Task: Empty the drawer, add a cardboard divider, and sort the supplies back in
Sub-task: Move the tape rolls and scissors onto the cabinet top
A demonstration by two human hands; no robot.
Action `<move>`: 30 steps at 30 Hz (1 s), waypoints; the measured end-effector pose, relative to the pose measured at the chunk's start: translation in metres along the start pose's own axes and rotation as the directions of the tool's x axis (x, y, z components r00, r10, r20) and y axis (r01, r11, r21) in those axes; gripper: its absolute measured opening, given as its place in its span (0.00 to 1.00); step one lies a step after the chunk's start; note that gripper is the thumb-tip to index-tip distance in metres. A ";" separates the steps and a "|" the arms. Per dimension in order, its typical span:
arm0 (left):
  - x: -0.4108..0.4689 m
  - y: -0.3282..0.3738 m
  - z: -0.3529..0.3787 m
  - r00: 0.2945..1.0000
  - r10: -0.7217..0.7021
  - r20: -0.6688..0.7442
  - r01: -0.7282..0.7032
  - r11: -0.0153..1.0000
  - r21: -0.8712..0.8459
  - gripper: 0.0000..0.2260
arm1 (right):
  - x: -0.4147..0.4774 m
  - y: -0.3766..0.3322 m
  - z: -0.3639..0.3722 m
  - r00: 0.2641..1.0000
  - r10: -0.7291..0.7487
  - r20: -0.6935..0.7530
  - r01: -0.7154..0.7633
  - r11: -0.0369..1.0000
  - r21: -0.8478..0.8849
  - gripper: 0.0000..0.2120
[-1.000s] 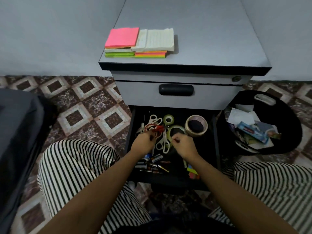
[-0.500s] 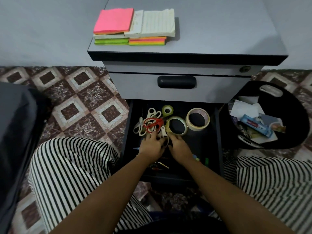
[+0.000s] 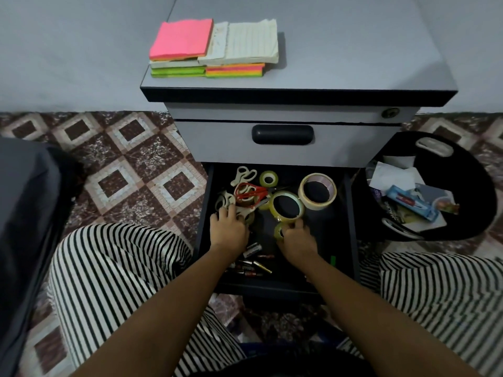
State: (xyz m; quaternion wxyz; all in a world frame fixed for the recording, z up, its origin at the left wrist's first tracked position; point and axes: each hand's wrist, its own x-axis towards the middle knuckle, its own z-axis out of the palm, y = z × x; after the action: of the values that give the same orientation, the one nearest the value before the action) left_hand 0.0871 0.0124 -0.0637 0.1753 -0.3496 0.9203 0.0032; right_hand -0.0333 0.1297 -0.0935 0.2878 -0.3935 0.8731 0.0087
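The open black drawer [image 3: 351, 213] holds white scissors [image 3: 243, 174], red scissors [image 3: 249, 192], a small tape roll [image 3: 269, 178], a clear tape roll [image 3: 287, 206], a wide masking tape roll [image 3: 317, 191] and loose batteries [image 3: 253, 258]. My left hand [image 3: 228, 229] grips a pile of white scissors at the drawer's left. My right hand [image 3: 296, 238] pinches a small yellowish tape roll [image 3: 279, 230] just below the clear roll.
Sticky-note pads and a lined notepad [image 3: 215, 49] lie on the grey cabinet top [image 3: 353, 50]. A closed upper drawer with a black handle [image 3: 282, 134] sits above. A black bin [image 3: 473, 200] full of scraps stands on the right. My striped-trousered knees flank the drawer.
My hands drew apart inside the drawer: the left went to the white scissors at the left, the right took hold of a small tape roll. The red scissors now lie free.
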 end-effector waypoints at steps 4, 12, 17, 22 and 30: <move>-0.002 0.007 0.003 0.999 0.033 0.019 -0.033 0.999 -0.014 0.20 | -0.004 0.002 0.001 1.000 -0.012 -0.016 0.013 0.998 0.066 0.19; 0.002 0.020 0.003 0.997 0.029 0.076 -0.028 0.999 -0.025 0.17 | -0.013 -0.004 0.003 0.994 -0.022 -0.109 0.044 0.978 0.202 0.18; 0.010 0.024 0.005 0.988 -0.077 0.131 0.098 0.981 -0.165 0.15 | -0.016 -0.008 0.002 0.987 -0.015 -0.158 0.059 0.959 0.277 0.18; 0.010 0.029 0.010 0.981 -0.137 0.135 0.168 0.950 -0.261 0.17 | -0.018 -0.009 -0.004 0.976 -0.008 -0.220 0.087 0.931 0.354 0.15; 0.008 0.033 0.004 0.997 0.012 0.071 0.009 0.957 -0.291 0.19 | -0.023 -0.007 -0.026 0.948 0.026 -0.318 0.129 0.880 0.456 0.13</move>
State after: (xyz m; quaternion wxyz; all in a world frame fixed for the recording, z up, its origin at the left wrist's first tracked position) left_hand 0.0615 0.0325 -0.0736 0.1552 -0.3707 0.9031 0.1514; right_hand -0.0296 0.1344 -0.0591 0.2317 -0.3312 0.8725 -0.2744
